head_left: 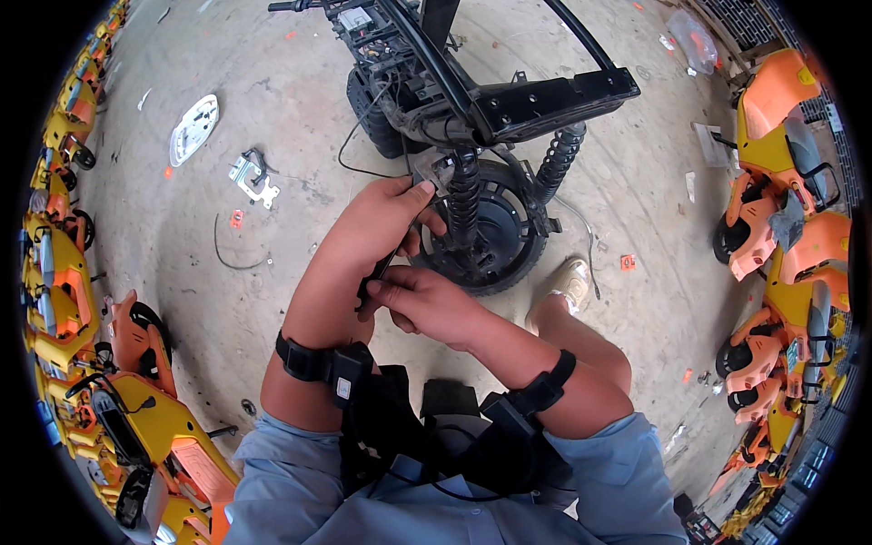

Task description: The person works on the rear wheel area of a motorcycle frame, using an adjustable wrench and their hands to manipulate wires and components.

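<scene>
My left hand (391, 213) is closed round a dark, narrow part (381, 265) beside the near black spring shock absorber (465, 195) of a stripped vehicle frame (545, 109). My right hand (413, 304), lower down, pinches the lower end of that dark part between thumb and fingers; its exact shape is mostly hidden by my hands. The black wheel (502, 232) with a disc hub stands behind my hands, with a second spring shock absorber (559, 163) to its right. A loose black cable (363, 171) runs on the floor left of the wheel.
Yellow and orange scooters (136, 418) line the left edge, more (767, 218) the right. On the concrete floor lie a white plate (193, 127), a metal bracket (263, 191), small orange pieces (627, 262), cable lengths and scraps. My foot (570, 283) is right of the wheel.
</scene>
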`<act>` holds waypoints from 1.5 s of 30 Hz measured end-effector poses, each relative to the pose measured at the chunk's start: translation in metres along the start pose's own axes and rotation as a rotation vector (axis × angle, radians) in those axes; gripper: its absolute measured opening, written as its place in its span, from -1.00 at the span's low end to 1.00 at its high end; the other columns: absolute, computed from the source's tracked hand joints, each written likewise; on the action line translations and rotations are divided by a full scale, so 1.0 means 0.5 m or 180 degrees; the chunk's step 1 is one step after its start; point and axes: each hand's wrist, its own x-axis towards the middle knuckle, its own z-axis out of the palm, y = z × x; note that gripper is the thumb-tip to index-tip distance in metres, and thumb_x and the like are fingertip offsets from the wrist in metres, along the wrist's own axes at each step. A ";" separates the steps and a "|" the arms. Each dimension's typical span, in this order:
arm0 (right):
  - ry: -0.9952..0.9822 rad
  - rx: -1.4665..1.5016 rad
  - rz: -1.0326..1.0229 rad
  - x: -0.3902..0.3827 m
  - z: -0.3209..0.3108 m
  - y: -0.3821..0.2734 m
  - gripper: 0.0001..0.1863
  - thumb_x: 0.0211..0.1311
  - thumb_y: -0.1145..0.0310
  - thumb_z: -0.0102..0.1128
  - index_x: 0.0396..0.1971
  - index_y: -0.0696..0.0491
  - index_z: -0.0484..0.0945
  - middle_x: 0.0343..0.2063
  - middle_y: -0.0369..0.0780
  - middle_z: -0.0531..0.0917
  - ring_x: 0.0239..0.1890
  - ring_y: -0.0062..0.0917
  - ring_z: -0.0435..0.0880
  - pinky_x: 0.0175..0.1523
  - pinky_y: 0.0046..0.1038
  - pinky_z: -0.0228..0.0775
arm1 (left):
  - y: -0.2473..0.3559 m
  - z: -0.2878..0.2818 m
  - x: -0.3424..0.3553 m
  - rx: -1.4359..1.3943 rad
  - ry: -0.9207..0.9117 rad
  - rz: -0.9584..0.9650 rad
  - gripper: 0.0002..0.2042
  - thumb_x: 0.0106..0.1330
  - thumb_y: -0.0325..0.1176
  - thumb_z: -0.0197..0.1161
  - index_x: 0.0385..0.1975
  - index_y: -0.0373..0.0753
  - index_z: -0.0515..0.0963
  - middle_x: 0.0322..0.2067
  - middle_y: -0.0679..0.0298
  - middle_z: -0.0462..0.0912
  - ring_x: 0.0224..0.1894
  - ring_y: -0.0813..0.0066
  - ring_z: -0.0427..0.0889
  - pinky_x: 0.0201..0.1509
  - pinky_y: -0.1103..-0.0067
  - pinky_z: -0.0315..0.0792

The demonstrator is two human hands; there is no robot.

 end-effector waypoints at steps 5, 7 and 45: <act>0.0241 -0.0048 -0.0177 0.006 0.018 0.007 -0.65 0.52 0.14 0.05 -0.22 0.16 0.57 -0.37 -0.25 0.74 -0.58 -0.75 0.33 -0.48 -0.63 0.18 | 0.004 -0.007 0.004 0.0089 -0.0091 -0.0002 -0.62 0.50 -0.11 0.13 -0.10 -0.41 0.54 -0.36 0.13 0.73 -0.59 0.61 0.49 -0.51 0.62 0.37; 0.0306 0.0025 -0.0201 0.008 0.025 0.005 -0.64 0.52 0.13 0.05 -0.26 0.16 0.58 -0.39 -0.25 0.73 -0.59 -0.75 0.33 -0.48 -0.63 0.18 | 0.016 -0.004 -0.002 0.0113 -0.0069 -0.0023 -0.59 0.48 -0.09 0.15 -0.10 -0.42 0.54 -0.37 0.12 0.73 -0.61 0.60 0.50 -0.53 0.62 0.36; 0.0358 0.0341 0.0074 0.039 0.036 0.002 -0.64 0.48 0.09 0.11 -0.11 0.11 0.57 -0.63 -0.38 0.47 -0.60 -0.73 0.37 -0.48 -0.61 0.14 | 0.006 -0.024 0.013 -0.0346 -0.0287 -0.0020 -0.61 0.46 -0.13 0.19 -0.08 -0.44 0.56 -0.30 0.05 0.75 -0.61 0.58 0.54 -0.67 0.68 0.31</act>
